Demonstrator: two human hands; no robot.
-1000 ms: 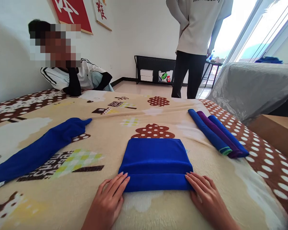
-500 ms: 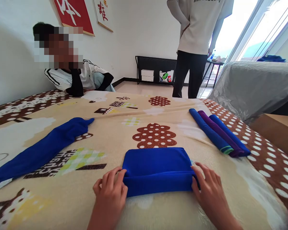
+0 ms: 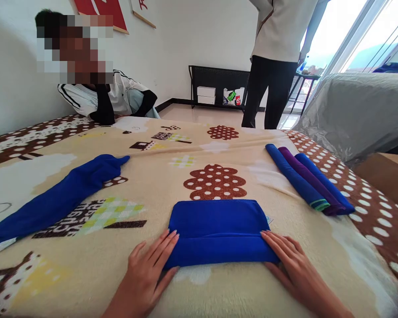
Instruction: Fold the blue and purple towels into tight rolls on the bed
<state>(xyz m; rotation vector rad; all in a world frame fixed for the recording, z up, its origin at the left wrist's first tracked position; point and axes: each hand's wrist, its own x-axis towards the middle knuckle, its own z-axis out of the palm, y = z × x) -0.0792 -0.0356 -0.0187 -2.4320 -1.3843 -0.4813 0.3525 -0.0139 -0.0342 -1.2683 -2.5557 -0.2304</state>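
Note:
In front of me a blue cloth [image 3: 219,221] lies on the patterned blanket [image 3: 199,291], its near part folded over into a flat band. My left hand [image 3: 149,269] rests at the cloth's left end, fingers stretched over the fold and thumb apart at the near edge. At the right end my right hand [image 3: 293,260] lies likewise, fingertips on the fold and thumb along the near edge. Both hands are open and touch the cloth without gripping it. A small pale tag [image 3: 268,219] sticks out past the cloth's right side.
Rolled cloths, one blue with a green edge [image 3: 295,176], one purple [image 3: 310,181] and one blue [image 3: 325,183], lie at the right. A crumpled blue cloth [image 3: 63,194] lies left. One person [image 3: 86,97] leans on the far left edge; another [image 3: 275,66] stands beyond.
Both hands have loosened from the cloth's ends and flattened, fingers stretched onto the fold. The folded band lies flatter. The view has tilted slightly downward.

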